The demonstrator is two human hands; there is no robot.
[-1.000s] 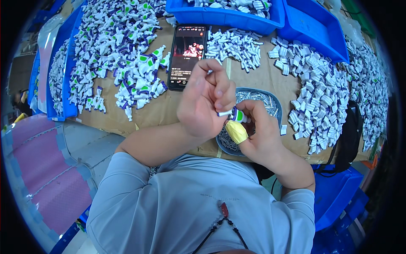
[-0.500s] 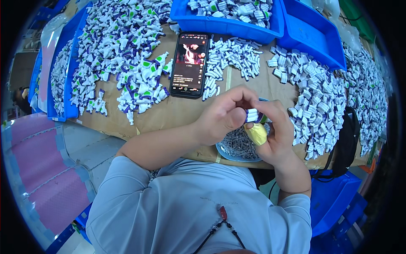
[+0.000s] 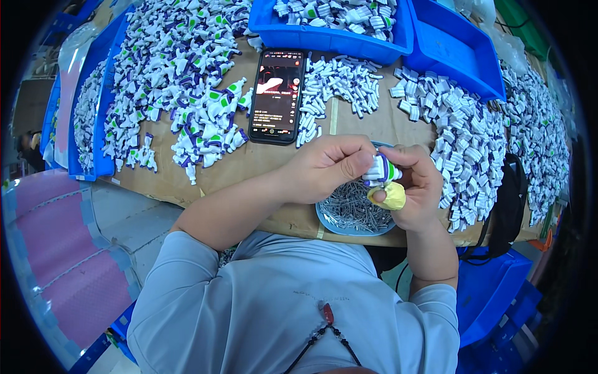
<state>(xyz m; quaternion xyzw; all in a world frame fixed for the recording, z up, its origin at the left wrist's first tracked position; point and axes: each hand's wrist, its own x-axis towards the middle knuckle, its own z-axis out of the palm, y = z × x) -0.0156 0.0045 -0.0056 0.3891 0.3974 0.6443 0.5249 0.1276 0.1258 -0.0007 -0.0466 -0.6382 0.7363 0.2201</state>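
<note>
A small white, purple and green plastic toy figure piece (image 3: 381,171) is pinched between my two hands, above a light blue bowl (image 3: 355,232) of thin metal pins or screws (image 3: 352,209). My left hand (image 3: 336,165) closes on its left side with thumb and bent fingers. On the other side my right hand (image 3: 420,187) grips it; a yellow wrap (image 3: 391,197) covers part of a digit there. My fingers hide some of the piece. Left of my hands lie many white and green figure bodies (image 3: 208,121) in a heap.
A phone (image 3: 275,96) with a lit screen lies beyond my left forearm. Small white tube-like parts (image 3: 342,81) are beside it. White ribbed parts (image 3: 470,156) are piled on the right, near a black bag (image 3: 512,212). Blue bins (image 3: 330,38) stand at the back.
The held piece has turned, showing more of its white, purple and green side. Both hands have shifted slightly, the right one rightward. The phone screen's picture differs.
</note>
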